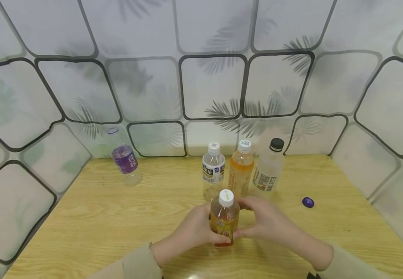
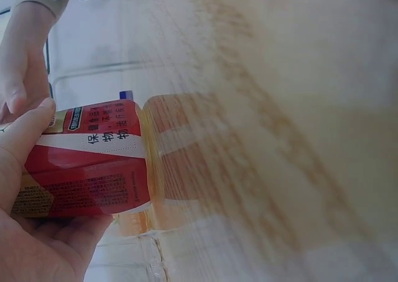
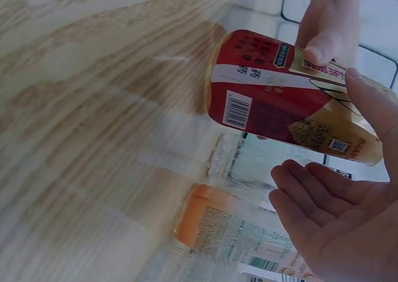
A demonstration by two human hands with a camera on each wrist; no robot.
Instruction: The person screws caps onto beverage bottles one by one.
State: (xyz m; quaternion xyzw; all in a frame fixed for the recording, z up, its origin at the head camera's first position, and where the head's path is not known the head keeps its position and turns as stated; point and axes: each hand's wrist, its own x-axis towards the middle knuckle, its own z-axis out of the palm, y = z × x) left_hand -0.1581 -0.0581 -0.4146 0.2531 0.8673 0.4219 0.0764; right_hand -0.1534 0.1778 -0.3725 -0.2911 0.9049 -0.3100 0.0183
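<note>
My left hand point(image 1: 198, 226) grips a drink bottle point(image 1: 224, 221) with a white cap, amber contents and a red-and-gold label. The bottle stands upright at the front middle of the table; in the left wrist view its label point(image 2: 93, 164) faces the camera, thumb on one side and fingers on the other. On its right side is my right hand point(image 1: 265, 217). The right wrist view shows that hand's fingers point(image 3: 317, 195) spread loosely apart from the bottle, with the thumb point(image 3: 367, 102) right at its label. Part of the left hand is hidden behind the bottle.
Just behind stand a clear white-capped bottle point(image 1: 213, 170), an orange drink bottle point(image 1: 240, 170) and a black-capped bottle point(image 1: 269, 166). An uncapped purple-label bottle point(image 1: 126, 159) stands back left. A purple cap point(image 1: 307, 202) lies on the wooden table point(image 1: 117, 224) at right. Patterned curtains surround the table.
</note>
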